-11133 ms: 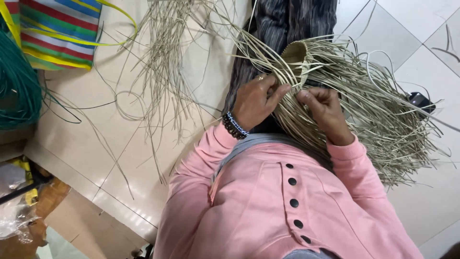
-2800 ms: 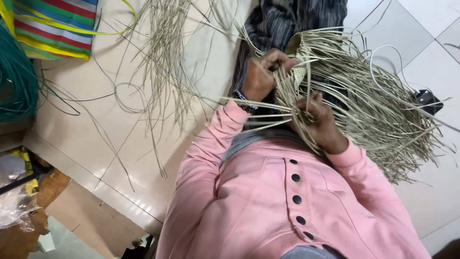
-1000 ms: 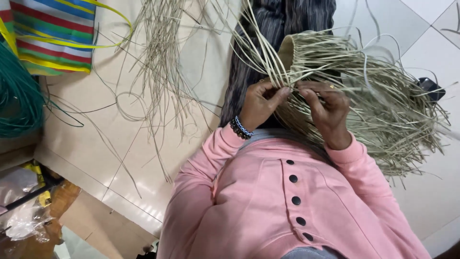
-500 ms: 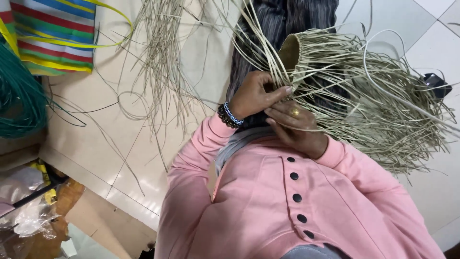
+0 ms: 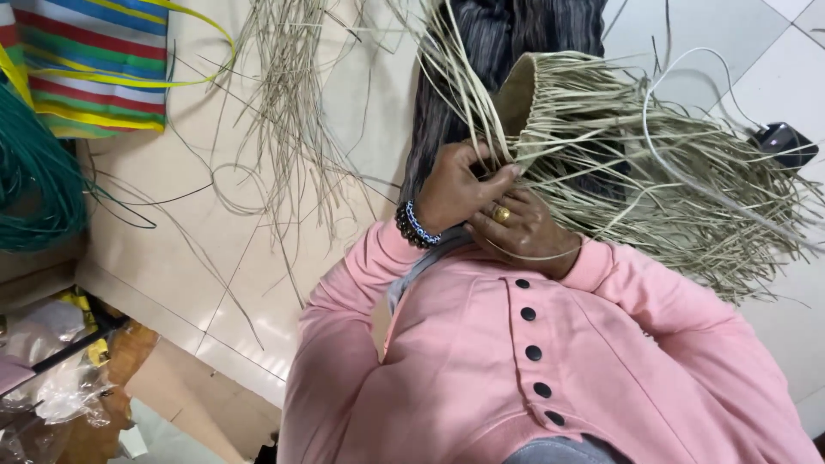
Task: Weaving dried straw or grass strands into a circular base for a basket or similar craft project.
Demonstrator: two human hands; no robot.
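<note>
Left hand [image 5: 455,185] pinches strands at the basket [image 5: 550,112] rim, right hand [image 5: 524,228] braces beneath (grip hidden); slack could loosen the weave.

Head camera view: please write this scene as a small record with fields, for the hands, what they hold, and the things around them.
left hand: fingers closed on pale straw strands at the rim of the half-woven straw basket
right hand: pressed against the basket's underside, gold ring on one finger
left wrist: beaded bracelets
clothing: pink buttoned top
floor: loose straw strands, striped woven bag, green cord coil
right side: white cable and black plug
</note>
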